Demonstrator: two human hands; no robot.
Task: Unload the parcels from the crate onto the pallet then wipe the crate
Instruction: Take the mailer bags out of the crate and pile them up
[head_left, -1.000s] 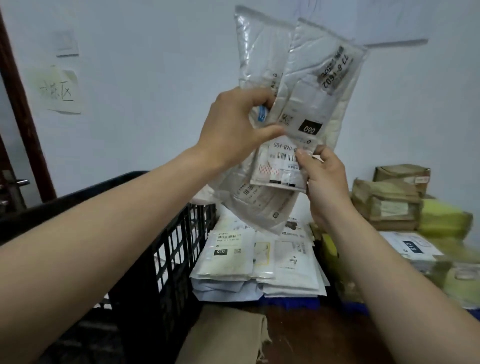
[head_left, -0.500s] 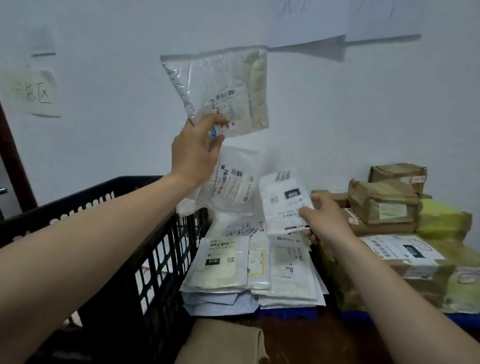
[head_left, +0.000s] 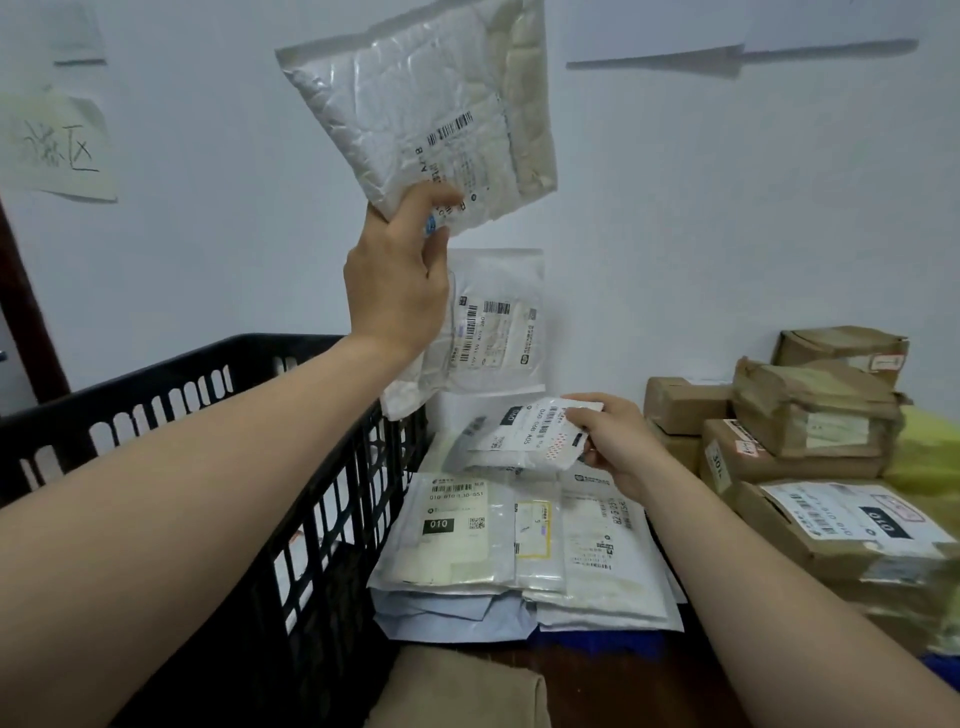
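hands at two heights: right hand (head_left: 618, 441), nearer the stack (head_left: 467, 545) beside the crate (head_left: 332, 519), pinches a small parcel (head_left: 524, 436) lying almost flat just above it; left hand (head_left: 395, 280) grips a padded mailer (head_left: 431, 104) by its bottom edge, upright, well above.

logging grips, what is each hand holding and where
Left hand pinches the bubble mailer by its bottom edge; right hand pinches the small labelled parcel at its right end.

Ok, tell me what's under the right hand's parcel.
A pile of flat white parcels lies below the held parcel and right hand. The pile's lower layers are covered.
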